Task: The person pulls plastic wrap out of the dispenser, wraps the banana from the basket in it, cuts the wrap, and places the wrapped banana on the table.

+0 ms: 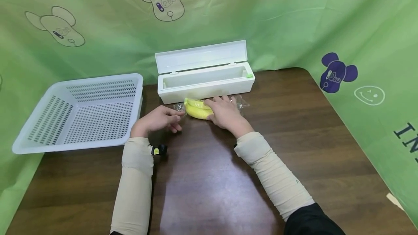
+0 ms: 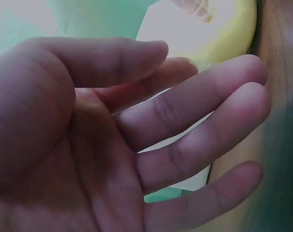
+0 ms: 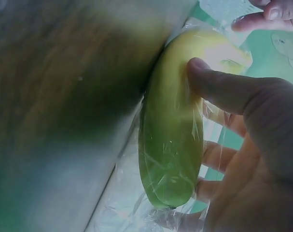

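Green curtain (image 1: 225, 21) beyond a brown surface (image 1: 294, 119); banana (image 1: 197, 112) in clear film (image 1: 242, 103), just nearside of the open white box (image 1: 205, 94). Right grip (image 1: 224, 113) pinching the banana; left grip (image 1: 158, 120) loosely spread near its left end. Probably best to hold lightly, smoothing film ends flat.

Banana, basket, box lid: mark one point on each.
Banana (image 3: 171, 130): right wrist view, middle of its body, under clear film.
Basket (image 1: 138, 95): head view, right rim.
Box lid (image 1: 200, 57): head view, middle of the raised lid's inner face.
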`<state>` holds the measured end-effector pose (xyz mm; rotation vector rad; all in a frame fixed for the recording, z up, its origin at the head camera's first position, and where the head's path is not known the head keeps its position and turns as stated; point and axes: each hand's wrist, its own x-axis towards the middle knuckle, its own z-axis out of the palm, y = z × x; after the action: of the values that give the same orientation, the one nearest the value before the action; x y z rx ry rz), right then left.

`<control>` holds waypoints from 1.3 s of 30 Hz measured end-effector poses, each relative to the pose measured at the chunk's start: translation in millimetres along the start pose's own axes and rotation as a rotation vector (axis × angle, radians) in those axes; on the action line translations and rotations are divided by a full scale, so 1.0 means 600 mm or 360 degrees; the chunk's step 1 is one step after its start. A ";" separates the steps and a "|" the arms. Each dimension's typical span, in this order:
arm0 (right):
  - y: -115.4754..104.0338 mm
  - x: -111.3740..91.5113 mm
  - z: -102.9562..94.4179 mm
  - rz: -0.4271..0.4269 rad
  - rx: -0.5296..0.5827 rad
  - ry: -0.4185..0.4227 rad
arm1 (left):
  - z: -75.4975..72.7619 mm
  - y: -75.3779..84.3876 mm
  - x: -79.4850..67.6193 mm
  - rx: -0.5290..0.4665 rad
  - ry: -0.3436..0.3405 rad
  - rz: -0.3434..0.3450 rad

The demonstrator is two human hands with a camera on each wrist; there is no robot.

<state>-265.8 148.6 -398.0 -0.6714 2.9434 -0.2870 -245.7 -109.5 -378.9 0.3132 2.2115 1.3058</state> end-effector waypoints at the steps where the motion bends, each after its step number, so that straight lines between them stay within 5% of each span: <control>1: -0.001 0.001 0.000 -0.0004 -0.0005 -0.0001 | 0.000 0.001 -0.001 0.0015 0.0011 -0.0006; 14: 0.003 -0.005 0.007 -0.0035 0.0008 0.0036 | 0.010 0.018 0.000 0.0677 0.0147 -0.0328; 16: 0.002 -0.004 0.009 -0.0039 0.0007 0.0036 | 0.010 0.021 0.001 0.0725 0.0337 -0.0269; 21: 0.000 0.000 0.008 -0.0045 0.0008 0.0047 | 0.013 0.036 0.011 0.0584 0.1068 0.0061; 23: 0.000 0.001 0.006 -0.0051 0.0012 0.0045 | 0.018 0.036 0.020 0.0508 0.1168 0.0168; 31: -0.003 0.003 0.002 -0.0006 0.0092 0.0009 | 0.042 0.029 0.046 0.0487 0.0836 0.0145; 39: -0.001 0.006 0.000 0.0038 0.0097 -0.0031 | 0.045 0.034 0.046 0.0567 0.0811 0.0143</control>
<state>-268.7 146.8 -398.0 -0.6275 2.9086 -0.3644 -254.6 -67.0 -381.1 0.2285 2.9001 1.1185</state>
